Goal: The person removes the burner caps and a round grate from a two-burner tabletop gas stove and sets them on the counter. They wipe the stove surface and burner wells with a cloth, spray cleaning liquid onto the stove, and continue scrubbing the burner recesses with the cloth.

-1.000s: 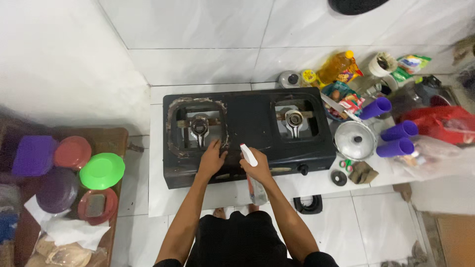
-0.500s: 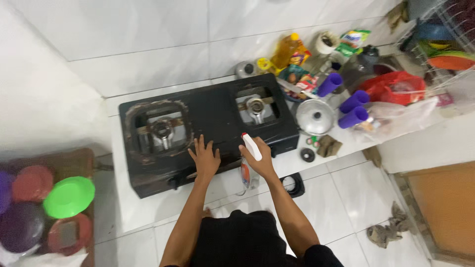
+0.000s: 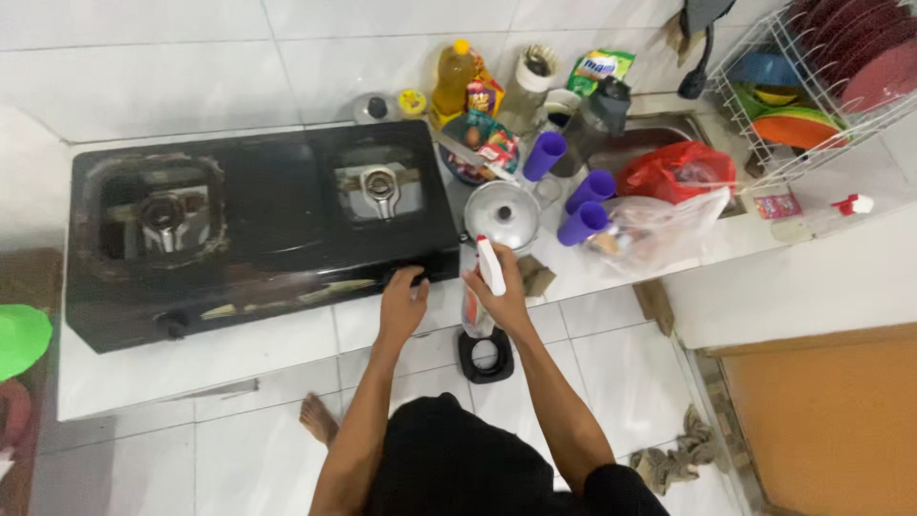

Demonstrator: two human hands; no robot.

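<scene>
A big black two-burner gas stove [image 3: 258, 239] sits on a white tiled counter [image 3: 191, 368]. Its top looks dirty, most of all around the burner on the far side from the hands. At the other end of the counter a white wire dish rack [image 3: 812, 86] holds coloured plates. Near it lie a red plastic bag [image 3: 673, 172] and a clear plastic bag [image 3: 659, 229]. Beside the stove sits a round metal pot lid [image 3: 503, 215], with three purple cups [image 3: 573, 196] next to it. The left hand [image 3: 403, 304] rests on the front corner of the stove, fingers curled over a knob there. The right hand [image 3: 497, 296] is wrapped tight around a spray bottle [image 3: 482, 291] with a white nozzle, held up just in front of the counter edge, close to the stove's corner.
</scene>
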